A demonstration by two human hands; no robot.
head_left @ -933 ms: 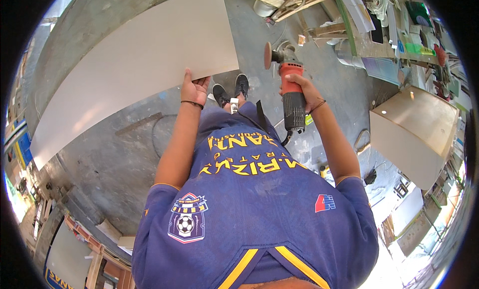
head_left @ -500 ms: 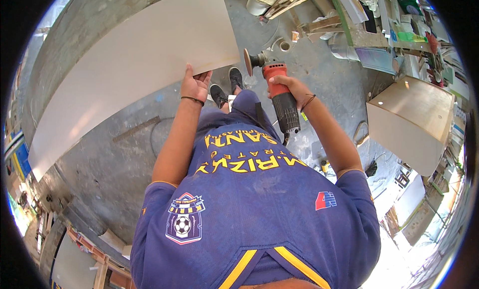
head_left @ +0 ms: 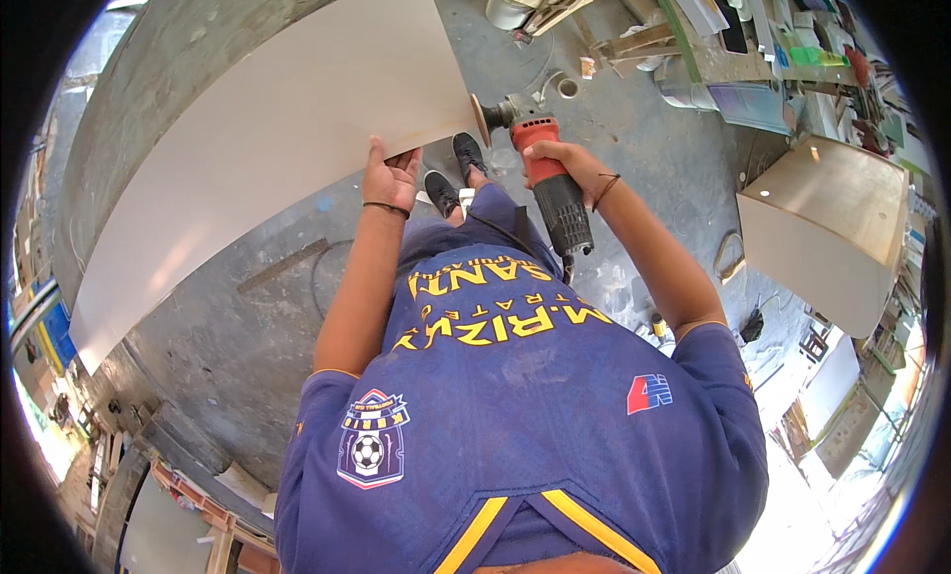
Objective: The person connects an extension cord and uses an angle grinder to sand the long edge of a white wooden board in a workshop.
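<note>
A large pale flat panel [head_left: 287, 118] stretches from the upper middle to the left. My left hand [head_left: 391, 178] grips its near edge close to the right corner, thumb on top and fingers tucked beneath. In my right hand [head_left: 567, 166] is a red and black angle grinder [head_left: 555, 193], held around its body. The grinder's round sanding disc [head_left: 480, 119] stands on edge right at the panel's right end; it appears to touch it. Whether the disc is spinning I cannot tell. A power cord [head_left: 505, 235] runs from the grinder's rear past my lap.
A pale box-like cabinet [head_left: 822, 237] stands at the right. Shelving with boards and clutter [head_left: 783, 69] fills the upper right. A roll of tape [head_left: 567, 87], a bucket [head_left: 507, 11] and wood offcuts lie on the grey floor [head_left: 634, 118]. My feet in black shoes [head_left: 443, 193] are under the panel's corner.
The grinder in my right hand has moved left, bringing its disc from a small gap up to the panel's right edge. My left hand keeps its hold on the panel.
</note>
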